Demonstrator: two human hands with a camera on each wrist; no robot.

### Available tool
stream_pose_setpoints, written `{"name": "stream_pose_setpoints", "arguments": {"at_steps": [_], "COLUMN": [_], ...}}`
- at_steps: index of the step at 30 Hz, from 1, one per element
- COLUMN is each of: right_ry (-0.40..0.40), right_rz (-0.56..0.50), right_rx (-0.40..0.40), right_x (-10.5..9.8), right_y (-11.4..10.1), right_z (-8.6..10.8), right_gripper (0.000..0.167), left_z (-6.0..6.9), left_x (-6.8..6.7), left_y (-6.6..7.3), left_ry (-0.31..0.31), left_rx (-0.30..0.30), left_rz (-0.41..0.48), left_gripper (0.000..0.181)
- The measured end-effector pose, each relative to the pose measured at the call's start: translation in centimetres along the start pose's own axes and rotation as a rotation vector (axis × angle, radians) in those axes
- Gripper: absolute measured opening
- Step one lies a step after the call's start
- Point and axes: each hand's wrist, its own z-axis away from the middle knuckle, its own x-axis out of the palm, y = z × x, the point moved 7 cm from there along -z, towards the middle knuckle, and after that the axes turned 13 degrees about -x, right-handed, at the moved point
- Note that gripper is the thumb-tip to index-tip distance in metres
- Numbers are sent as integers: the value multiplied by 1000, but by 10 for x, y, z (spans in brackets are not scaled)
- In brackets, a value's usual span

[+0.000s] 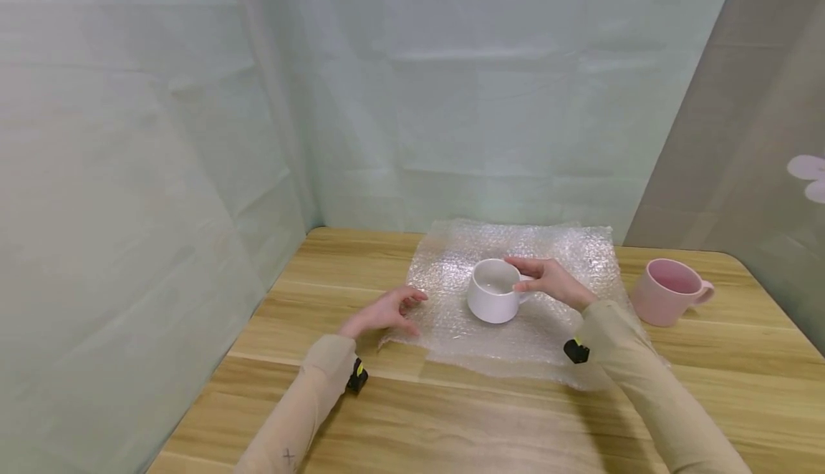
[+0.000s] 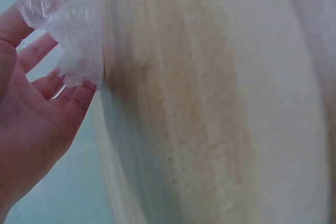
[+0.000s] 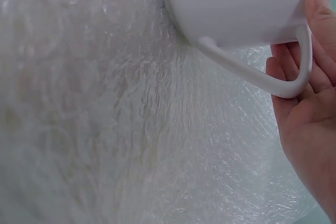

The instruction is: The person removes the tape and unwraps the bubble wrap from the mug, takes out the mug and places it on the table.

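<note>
A white mug [image 1: 493, 303] stands on a sheet of bubble wrap [image 1: 464, 334], its handle turned to the right. My right hand [image 1: 553, 281] holds the mug at its rim on the handle side. In the right wrist view, the thumb [image 3: 320, 1] lies against the mug's wall and the other fingers are partly hidden behind the handle [image 3: 257, 74]. At the left edge of the bubble wrap is my left hand [image 1: 389, 311], thumb and fingers spread apart. The left wrist view shows its fingers [image 2: 79, 103] touching the wrap's raised edge [image 2: 79, 51], which partly covers them.
A pink mug [image 1: 664, 295] stands to the right of the bubble wrap, handle pointing right. All of it rests on a wooden table [image 1: 464, 424]. Pale cloth [image 1: 477, 102] hangs behind the table and along its left side.
</note>
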Motion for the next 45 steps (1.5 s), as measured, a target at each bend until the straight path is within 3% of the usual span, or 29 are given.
{"name": "stream_pose_setpoints", "arguments": {"at_steps": [5,13,18,23,35,45], "right_ry": [3,16,46,69,116,180], "right_rz": [-22,-122,-81,-49,-48,-47], "right_rx": [39,37,27,69,98,100], "right_x": [-1,-2,-8,-9,-10,-10], "right_y": [-1,4,10,17,23,23], "right_z": [1,6,13,18,20,22], "right_gripper": [56,56,48,46,45,40], "left_z": [-2,-4,-6,-5,-9,-11], "left_x": [0,2,1,1,2,4], "left_y": [1,-2,-2,1,-1,-2], "left_ry": [-5,-6,3,-2,-1,-37], "left_rx": [2,-25,-33,-26,-4,0], "left_rz": [-20,-92,-140,-151,-191,-196], "left_gripper": [69,69,68,67,65,65]}}
